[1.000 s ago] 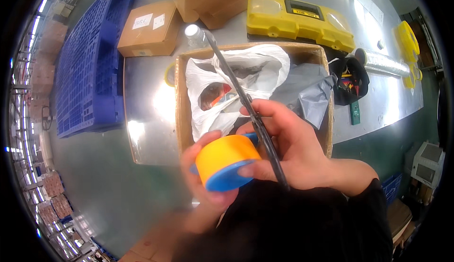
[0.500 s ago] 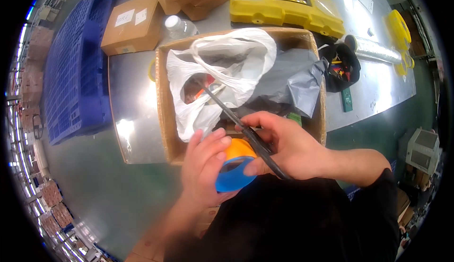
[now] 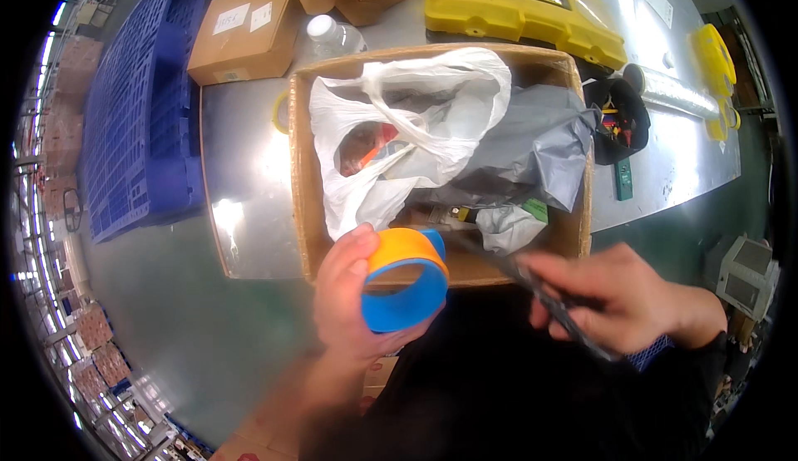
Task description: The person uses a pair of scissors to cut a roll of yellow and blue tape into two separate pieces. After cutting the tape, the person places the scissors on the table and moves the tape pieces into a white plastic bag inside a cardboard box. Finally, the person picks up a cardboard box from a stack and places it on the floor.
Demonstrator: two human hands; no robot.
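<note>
My left hand (image 3: 339,288) is wrapped round an orange-and-blue band (image 3: 409,305) curled into a ring, orange outside and blue inside. A short blue end sticks out at its upper right. My right hand (image 3: 611,299) is closed on a long slim dark tool (image 3: 555,305), its far end blurred and pointing up-left toward the box; its exact kind does not show. Both hands are at the near side of an open cardboard box (image 3: 301,212). Inside lie a white plastic bag (image 3: 349,112) with reddish contents, grey plastic sheeting (image 3: 532,137) and a crumpled whitish wrapper (image 3: 509,230).
On the metal table (image 3: 245,170) stand a closed carton (image 3: 245,33), a clear bottle (image 3: 337,37), a yellow case (image 3: 524,12), a black pouch of tools (image 3: 619,124) and a clear film roll (image 3: 677,93). A blue plastic pallet (image 3: 150,103) stands at the left.
My right hand has moved right, away from the band, taking the dark tool with it. The band in my left hand has turned so its opening shows more.
</note>
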